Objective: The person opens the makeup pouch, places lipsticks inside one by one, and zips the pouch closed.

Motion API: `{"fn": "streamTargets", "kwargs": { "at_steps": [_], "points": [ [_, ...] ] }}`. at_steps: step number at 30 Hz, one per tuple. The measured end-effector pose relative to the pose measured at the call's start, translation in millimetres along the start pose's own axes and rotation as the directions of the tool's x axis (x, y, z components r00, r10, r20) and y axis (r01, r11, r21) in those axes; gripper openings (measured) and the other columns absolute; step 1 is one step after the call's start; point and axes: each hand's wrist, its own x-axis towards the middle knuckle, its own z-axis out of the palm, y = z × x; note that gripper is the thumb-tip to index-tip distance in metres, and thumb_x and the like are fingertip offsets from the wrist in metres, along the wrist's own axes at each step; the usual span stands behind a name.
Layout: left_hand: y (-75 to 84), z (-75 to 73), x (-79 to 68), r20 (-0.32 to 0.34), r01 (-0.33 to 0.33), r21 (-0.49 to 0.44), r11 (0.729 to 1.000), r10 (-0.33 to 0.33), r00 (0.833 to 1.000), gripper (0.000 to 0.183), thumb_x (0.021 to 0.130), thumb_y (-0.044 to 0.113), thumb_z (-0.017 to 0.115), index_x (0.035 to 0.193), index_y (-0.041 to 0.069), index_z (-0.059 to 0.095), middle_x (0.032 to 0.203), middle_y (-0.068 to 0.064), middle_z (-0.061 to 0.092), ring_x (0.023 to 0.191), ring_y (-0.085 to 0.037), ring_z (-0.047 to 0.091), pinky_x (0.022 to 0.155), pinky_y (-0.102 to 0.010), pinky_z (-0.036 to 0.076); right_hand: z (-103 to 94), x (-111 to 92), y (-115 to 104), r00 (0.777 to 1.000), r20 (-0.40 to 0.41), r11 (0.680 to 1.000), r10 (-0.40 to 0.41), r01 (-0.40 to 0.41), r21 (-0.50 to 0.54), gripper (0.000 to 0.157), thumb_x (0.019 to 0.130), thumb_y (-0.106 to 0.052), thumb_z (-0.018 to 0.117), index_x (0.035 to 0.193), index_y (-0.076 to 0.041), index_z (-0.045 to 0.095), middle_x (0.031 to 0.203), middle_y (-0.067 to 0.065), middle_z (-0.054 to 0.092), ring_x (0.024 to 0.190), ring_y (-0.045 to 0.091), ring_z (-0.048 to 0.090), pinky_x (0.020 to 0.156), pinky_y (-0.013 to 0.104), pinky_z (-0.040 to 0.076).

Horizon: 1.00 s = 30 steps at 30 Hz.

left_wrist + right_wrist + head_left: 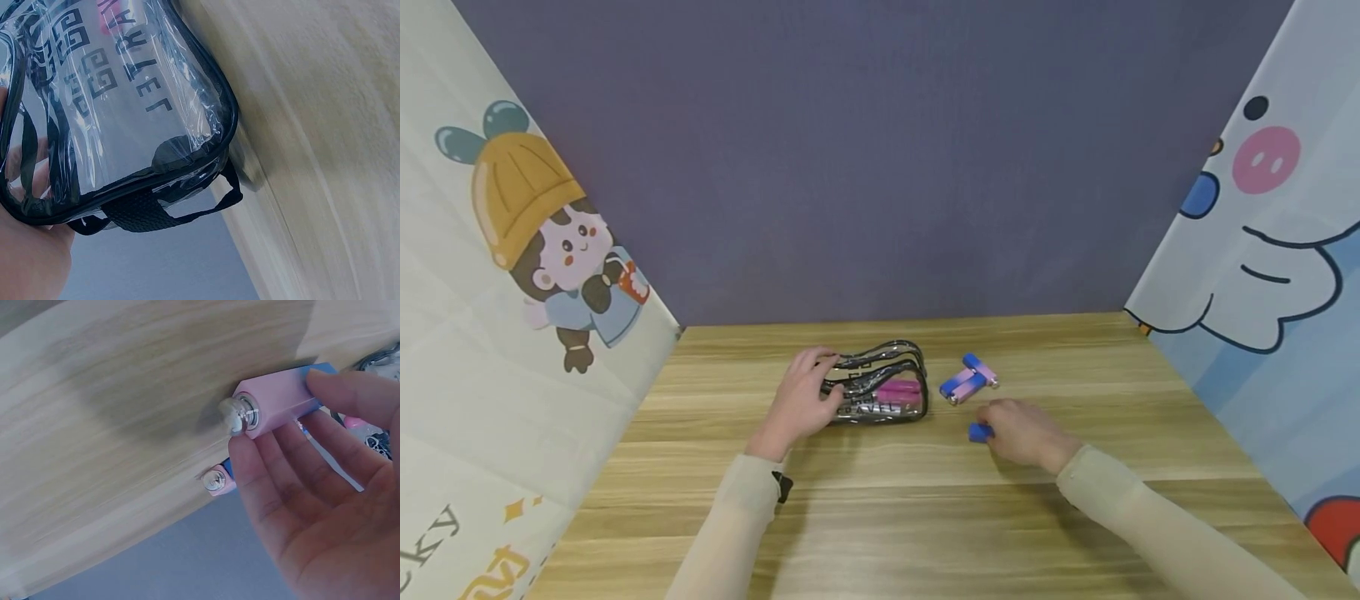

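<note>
My left hand grips the left end of a clear plastic travel pouch with black piping, its thumb at the near side. Through the plastic in the left wrist view, fingers show behind the pouch wall. Two bright pink items lie inside the pouch. My right hand pinches a small faceted tube between thumb and fingers. That tube fades from pink to blue and has a silver knob at the pink end. Beyond the right hand, similar pink-and-blue tubes lie together on the table.
The wood-grain table ends at a dark purple-grey panel. Cartoon-printed sheets hang on the left and right. A black strap loop sticks out from the pouch's end.
</note>
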Motion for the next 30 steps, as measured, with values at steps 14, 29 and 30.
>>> {"fn": "streamTargets", "kwargs": {
  "at_steps": [14,29,30],
  "points": [
    [0.2,0.3,-0.4,-0.015,-0.007,-0.002,1.000,0.007,1.000,0.055,0.093,0.026,0.057,0.141,-0.002,0.056,0.148,-0.013,0.048,0.141,-0.033,0.037,0.119,-0.052,0.030,-5.7,9,-6,0.999,-0.006,0.993,0.049,-0.048,0.104,0.011,0.090,-0.011,0.075,0.100,-0.014,0.073,0.092,-0.005,0.070,0.071,0.009,0.056,0.066,0.034,0.053],
    [0.1,0.3,0.1,-0.009,0.007,-0.007,1.000,-0.007,1.000,0.056,0.093,0.026,0.057,0.142,-0.002,0.055,0.149,-0.013,0.047,0.142,-0.033,0.036,0.120,-0.051,0.028,-8.4,24,-10,0.998,-0.069,0.965,-0.006,0.024,0.263,0.012,0.089,-0.010,0.074,0.101,-0.011,0.073,0.080,-0.007,0.063,0.068,0.009,0.058,0.067,0.031,0.054],
    [-0.1,0.6,0.3,-0.008,0.008,-0.007,1.000,-0.008,1.000,0.056,0.093,0.026,0.057,0.142,-0.002,0.055,0.149,-0.013,0.047,0.142,-0.032,0.036,0.120,-0.051,0.028,-9.0,25,-10,0.997,-0.081,0.961,-0.017,0.039,0.272,0.013,0.089,-0.009,0.074,0.102,-0.009,0.073,0.081,-0.006,0.063,0.069,0.009,0.058,0.068,0.031,0.054]
  ]
}}
